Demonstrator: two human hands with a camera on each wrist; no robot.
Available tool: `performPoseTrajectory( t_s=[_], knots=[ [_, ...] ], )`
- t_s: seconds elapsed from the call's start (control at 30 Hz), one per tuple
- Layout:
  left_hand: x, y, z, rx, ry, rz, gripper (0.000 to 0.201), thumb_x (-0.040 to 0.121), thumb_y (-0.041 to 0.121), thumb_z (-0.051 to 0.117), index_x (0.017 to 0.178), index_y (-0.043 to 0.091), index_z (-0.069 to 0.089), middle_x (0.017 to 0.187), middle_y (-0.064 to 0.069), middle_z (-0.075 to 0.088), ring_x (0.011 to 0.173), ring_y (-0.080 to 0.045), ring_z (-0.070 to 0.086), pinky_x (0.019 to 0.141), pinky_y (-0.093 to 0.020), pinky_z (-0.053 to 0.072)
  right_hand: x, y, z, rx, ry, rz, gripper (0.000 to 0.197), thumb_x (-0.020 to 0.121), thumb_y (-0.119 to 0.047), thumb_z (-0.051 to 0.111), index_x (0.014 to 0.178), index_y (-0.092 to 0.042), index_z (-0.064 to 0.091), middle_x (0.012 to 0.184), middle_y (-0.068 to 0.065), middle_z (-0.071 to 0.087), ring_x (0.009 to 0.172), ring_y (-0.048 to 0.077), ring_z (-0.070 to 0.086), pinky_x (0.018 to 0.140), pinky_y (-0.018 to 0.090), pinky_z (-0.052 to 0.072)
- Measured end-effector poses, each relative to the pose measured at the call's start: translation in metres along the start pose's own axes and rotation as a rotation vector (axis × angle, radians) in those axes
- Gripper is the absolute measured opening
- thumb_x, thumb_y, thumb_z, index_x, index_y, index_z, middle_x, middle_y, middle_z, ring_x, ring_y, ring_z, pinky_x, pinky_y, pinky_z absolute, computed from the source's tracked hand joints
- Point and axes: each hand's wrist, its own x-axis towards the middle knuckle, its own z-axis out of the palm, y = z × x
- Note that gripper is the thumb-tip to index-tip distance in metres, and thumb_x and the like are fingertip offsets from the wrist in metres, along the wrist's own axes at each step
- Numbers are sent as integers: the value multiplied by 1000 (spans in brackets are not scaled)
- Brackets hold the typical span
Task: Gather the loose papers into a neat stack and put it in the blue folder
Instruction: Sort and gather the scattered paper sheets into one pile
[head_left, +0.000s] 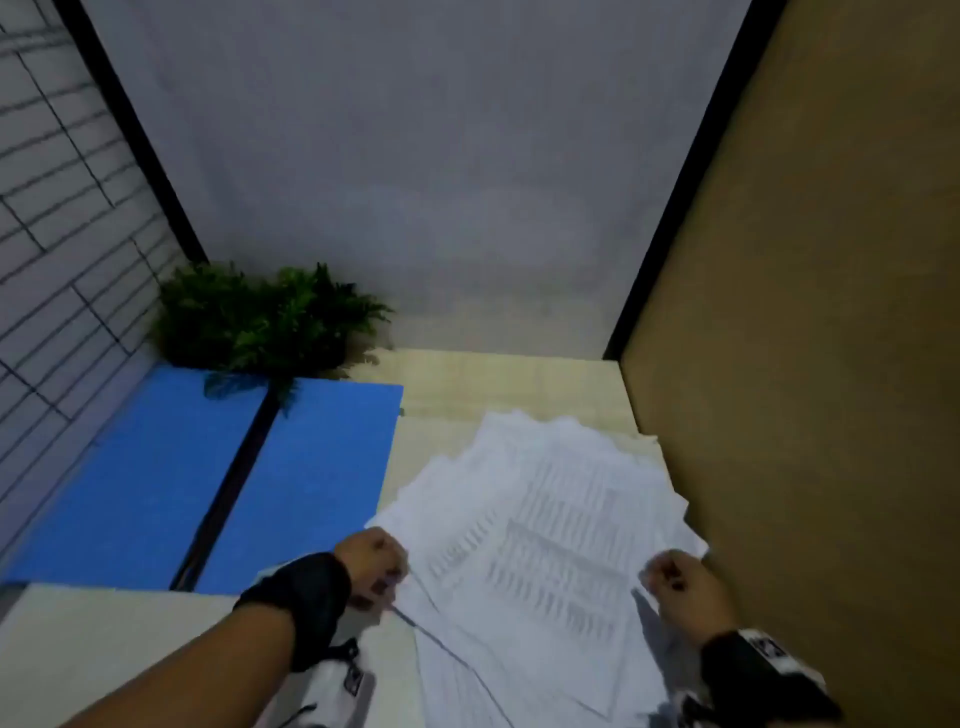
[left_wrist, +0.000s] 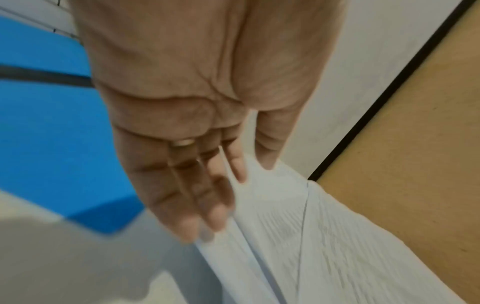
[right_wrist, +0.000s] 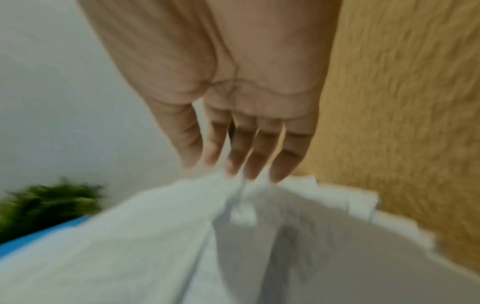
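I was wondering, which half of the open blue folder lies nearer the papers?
The right half of the folder: its edge runs next to the fanned papers, while the left half lies beyond the dark spine, by the tiled wall.

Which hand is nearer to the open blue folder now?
The left. The left hand grips the papers' left edge, just right of the blue folder's near corner. The right hand holds the papers' opposite edge, beside the brown wall, with the sheets between it and the folder.
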Motion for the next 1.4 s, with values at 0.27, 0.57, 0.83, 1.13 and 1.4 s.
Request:
performPoseTrajectory(
  t_s=[0.27,0.57,0.83,1.13,1.4],
  knots=[
    [18,1,72,-32,317,-35,65,91,28,63,143,7,31,137,-22,50,121,-38,53,100,-40,45,11,6,50,265,88,313,31,85,-30,70,102,-11,53,97,0,53,99,27,56,82,29,43],
    [4,16,85,-293,431,150,57,91,-5,55,142,8,34,125,-20,57,109,-26,57,78,-19,38,11,7,59,361,-49,204,21,95,-1,46,112,-4,59,113,9,61,104,27,57,105,40,40],
    [13,32,86,-302,400,85,31,100,19,45,129,7,47,104,-10,50,91,-24,49,76,-25,35,2,-12,60,200,-197,86,14,92,0,56,106,3,54,104,16,62,88,21,55,67,21,42],
    [12,-4,119,-367,306,25,31,82,26,68,110,14,60,109,-10,69,101,-36,66,92,-50,54,-13,-11,94,302,-286,125,42,87,2,54,122,-19,45,113,3,60,106,24,60,93,38,52],
    [17,-8,82,-494,452,-54,32,91,21,57,122,12,61,112,-9,66,103,-34,63,92,-39,51,24,6,32,-78,275,262,75,69,-28,83,131,-7,48,133,19,50,122,39,48,99,49,46]
  ],
)
